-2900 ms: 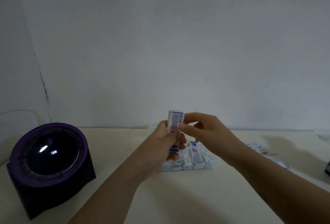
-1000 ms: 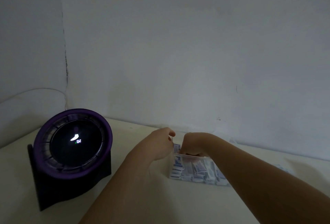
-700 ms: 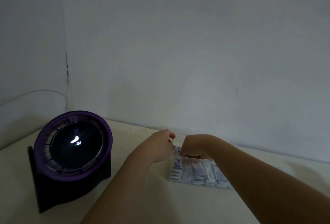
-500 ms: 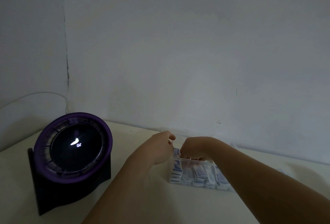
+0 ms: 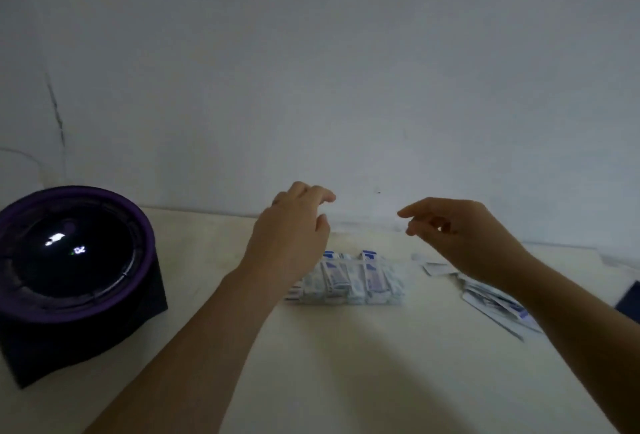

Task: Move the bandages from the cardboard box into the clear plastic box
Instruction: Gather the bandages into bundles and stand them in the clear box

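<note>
The clear plastic box sits on the table in the middle, packed with several white-and-blue bandages standing upright. My left hand hovers above its left end, fingers loosely curled, holding nothing. My right hand hangs in the air to the right of the box, fingers relaxed and empty. More loose bandages lie spread on the table under my right forearm. No cardboard box is in view.
A round black device with a purple rim stands at the left on the cream table. A white wall rises right behind the box. A dark object pokes in at the right edge.
Both hands have lifted off the clear box and moved apart, the right one swinging to the right. The bandage they held earlier now stands in the box. The view has shifted.
</note>
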### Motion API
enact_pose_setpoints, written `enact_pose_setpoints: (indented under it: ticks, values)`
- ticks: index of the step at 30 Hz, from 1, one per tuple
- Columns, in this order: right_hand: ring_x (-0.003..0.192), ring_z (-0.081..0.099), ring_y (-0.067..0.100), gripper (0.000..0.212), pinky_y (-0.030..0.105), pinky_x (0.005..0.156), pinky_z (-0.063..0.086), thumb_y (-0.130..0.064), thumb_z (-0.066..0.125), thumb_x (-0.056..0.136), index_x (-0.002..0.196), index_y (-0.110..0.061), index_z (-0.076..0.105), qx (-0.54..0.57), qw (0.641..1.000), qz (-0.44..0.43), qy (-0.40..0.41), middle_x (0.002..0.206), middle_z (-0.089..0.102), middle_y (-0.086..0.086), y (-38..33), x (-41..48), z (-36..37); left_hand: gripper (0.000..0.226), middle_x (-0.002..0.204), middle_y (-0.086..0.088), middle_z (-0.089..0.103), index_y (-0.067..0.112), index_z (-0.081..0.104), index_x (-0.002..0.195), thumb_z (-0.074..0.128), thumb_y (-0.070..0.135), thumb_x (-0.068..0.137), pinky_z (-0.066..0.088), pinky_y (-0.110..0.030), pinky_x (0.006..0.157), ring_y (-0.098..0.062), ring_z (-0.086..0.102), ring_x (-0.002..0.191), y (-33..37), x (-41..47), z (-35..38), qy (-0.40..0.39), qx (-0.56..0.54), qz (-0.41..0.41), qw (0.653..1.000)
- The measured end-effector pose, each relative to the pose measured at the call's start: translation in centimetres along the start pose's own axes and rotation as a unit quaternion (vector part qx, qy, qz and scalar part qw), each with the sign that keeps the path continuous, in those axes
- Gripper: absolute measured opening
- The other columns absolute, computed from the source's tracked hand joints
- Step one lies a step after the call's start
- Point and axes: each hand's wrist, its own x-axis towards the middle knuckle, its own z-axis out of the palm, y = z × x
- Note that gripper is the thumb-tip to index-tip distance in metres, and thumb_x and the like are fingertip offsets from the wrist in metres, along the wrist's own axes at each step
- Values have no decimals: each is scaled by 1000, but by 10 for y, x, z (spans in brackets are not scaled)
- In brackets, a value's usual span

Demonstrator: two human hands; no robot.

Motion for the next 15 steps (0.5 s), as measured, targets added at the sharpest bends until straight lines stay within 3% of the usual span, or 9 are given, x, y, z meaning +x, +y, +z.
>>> enact_pose_setpoints:
  ticks: [2,4,8,12,15]
  values:
    - [63,60,-3,19,9,62,46,-12,60,87,93,-29,67,-11,998,49,36,76,70,-13,37,-26,-16,29,117,11,53,27,55,119,46,16,94,44,-28,90,-8,50,106,24,-9,10,9,-31,70,997]
    - [67,61,0,19,17,70,50,-12,62,86,90,-30,67,-42,992,112,48,78,70,-9,76,-46,-24,25,107,15,56,28,59,112,47,17,94,45,-26,85,-5,55,96,44,-20,27,-26,-60,116,991]
    - [75,57,2,18,14,65,41,-16,61,88,102,-22,69,-100,974,203,24,92,68,-4,140,-86,-29,22,103,14,59,33,60,108,45,23,94,48,-31,82,-7,58,90,78,-31,84,-147,-61,126,979]
    - [117,45,20,39,29,93,38,-25,61,88,127,-23,56,-170,966,195,12,130,52,1,171,-100,-14,29,122,8,54,28,55,122,44,22,95,43,-31,95,-11,53,111,90,-30,134,-263,-13,109,959]
    - [127,36,21,44,31,101,32,-33,55,91,134,-27,49,-157,968,194,20,140,44,-1,182,-97,-6,40,145,4,36,25,40,139,38,26,99,33,-29,104,-16,38,129,100,-31,162,-319,61,113,939]
